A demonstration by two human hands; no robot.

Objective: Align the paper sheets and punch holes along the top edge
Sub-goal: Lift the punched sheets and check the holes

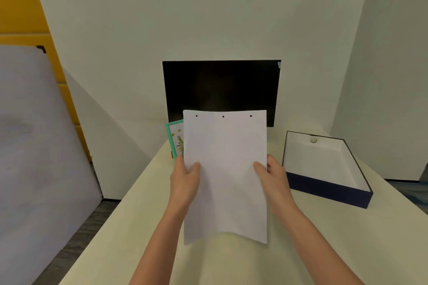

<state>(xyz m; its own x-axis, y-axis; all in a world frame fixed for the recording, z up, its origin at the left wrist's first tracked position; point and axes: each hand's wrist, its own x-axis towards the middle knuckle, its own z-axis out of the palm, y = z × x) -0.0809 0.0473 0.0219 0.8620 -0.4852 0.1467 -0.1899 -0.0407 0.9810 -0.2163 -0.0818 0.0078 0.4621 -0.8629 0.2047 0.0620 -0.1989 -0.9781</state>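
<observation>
A stack of white paper sheets [225,169] is held upright above the cream table [143,238], facing me. Three small dark holes run along its top edge. My left hand [185,179] grips the left side of the sheets, thumb on the front. My right hand [272,177] grips the right side the same way. The bottom edge of the sheets hangs just above the tabletop. No hole punch shows in this view.
A black panel [221,85] stands against the wall behind the sheets. A green-framed floral picture [174,139] peeks out at the left of the paper. An open dark-blue box [324,169] with a white inside lies on the table at the right. A grey board [39,157] leans at the far left.
</observation>
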